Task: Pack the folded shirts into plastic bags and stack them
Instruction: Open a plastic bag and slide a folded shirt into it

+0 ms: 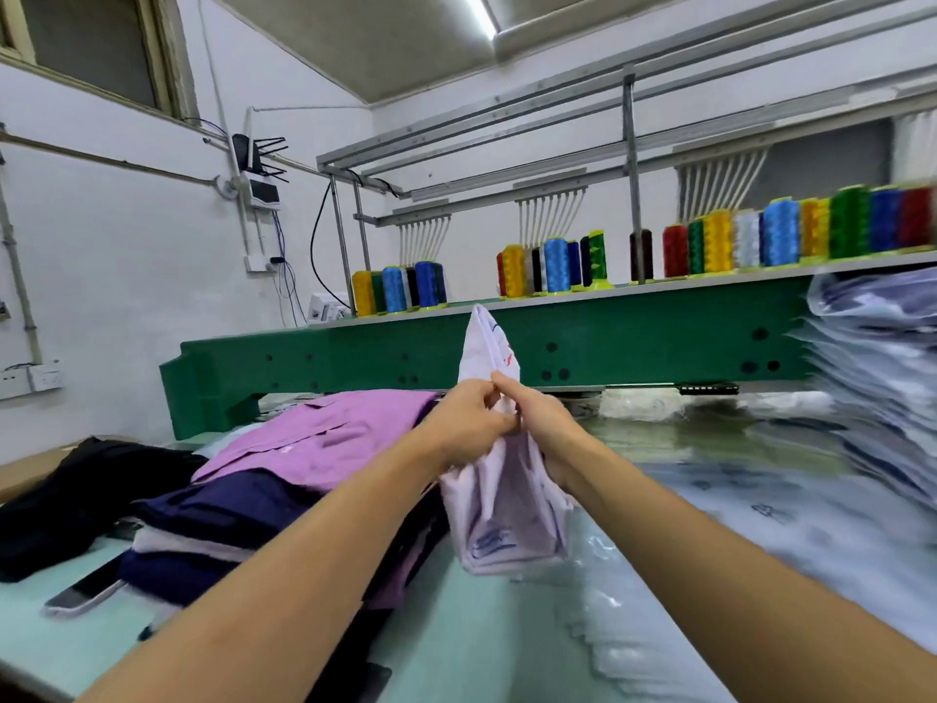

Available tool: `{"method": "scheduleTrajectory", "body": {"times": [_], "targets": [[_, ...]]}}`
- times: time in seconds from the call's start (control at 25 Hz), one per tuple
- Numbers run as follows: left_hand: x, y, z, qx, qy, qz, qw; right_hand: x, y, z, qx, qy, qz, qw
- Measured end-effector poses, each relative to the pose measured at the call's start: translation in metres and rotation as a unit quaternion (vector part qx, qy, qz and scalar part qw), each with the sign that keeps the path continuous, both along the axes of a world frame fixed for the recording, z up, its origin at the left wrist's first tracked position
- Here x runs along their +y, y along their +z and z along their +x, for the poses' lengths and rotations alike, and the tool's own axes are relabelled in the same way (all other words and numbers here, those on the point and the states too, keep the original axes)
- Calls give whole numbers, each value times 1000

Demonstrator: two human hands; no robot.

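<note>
Behind the grip runs the green machine beam (608, 342). To its right rises the stack of bagged shirts (877, 388), and to its left lies the pile of folded shirts (304, 449). The left hand (466, 423) and right hand (545, 423) pinch the upright bagged shirt (502, 515) between them.

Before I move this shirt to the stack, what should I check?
1. Left hand and right hand grip shirt: ok.
2. Shirt fully inside bag: cannot tell.
3. Flap folded down: not ok, it sticks up.
4. Stack at right steady: cannot tell, blurred.
5. Pile of folded shirts waiting at left: ok.
</note>
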State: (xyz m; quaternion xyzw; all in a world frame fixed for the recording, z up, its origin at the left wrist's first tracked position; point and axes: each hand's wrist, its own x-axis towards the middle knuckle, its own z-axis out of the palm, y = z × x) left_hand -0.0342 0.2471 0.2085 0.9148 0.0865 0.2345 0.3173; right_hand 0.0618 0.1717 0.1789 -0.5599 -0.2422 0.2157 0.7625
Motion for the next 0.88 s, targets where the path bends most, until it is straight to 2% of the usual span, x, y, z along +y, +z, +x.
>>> {"method": "scheduleTrajectory", "body": {"times": [0.12, 0.2, 0.28, 0.4, 0.44, 0.48, 0.56, 0.6, 0.76, 0.88], "targets": [[-50, -13, 26, 48, -105, -107, 988, -46, -18, 27, 76, -85, 29, 993], [-69, -22, 38, 77, -192, -207, 956, -77, -27, 41, 100, -125, 27, 987], [-77, -32, 52, 45, -197, -223, 954, -113, -35, 59, 84, -169, 8, 982], [-81, -70, 73, -23, -138, -122, 983, -169, -41, 81, -17, -201, -69, 977], [-78, -87, 78, -3, -120, -63, 991, -185, -42, 87, -57, -195, -110, 973], [-74, -105, 81, 52, -112, 3, 992, -198, -44, 91, -96, -190, -149, 966], [-66, -138, 84, 206, -116, 103, 966, -223, -45, 100, -163, -196, -208, 944], [-62, -151, 85, 252, -117, 144, 950, -232, -45, 104, -193, -199, -228, 933], [-54, -167, 90, 222, -67, 276, 933, -248, -50, 116, -294, -187, -319, 881], [-50, -164, 98, 235, 13, 406, 883, -251, -54, 122, -341, -153, -360, 855]]}}
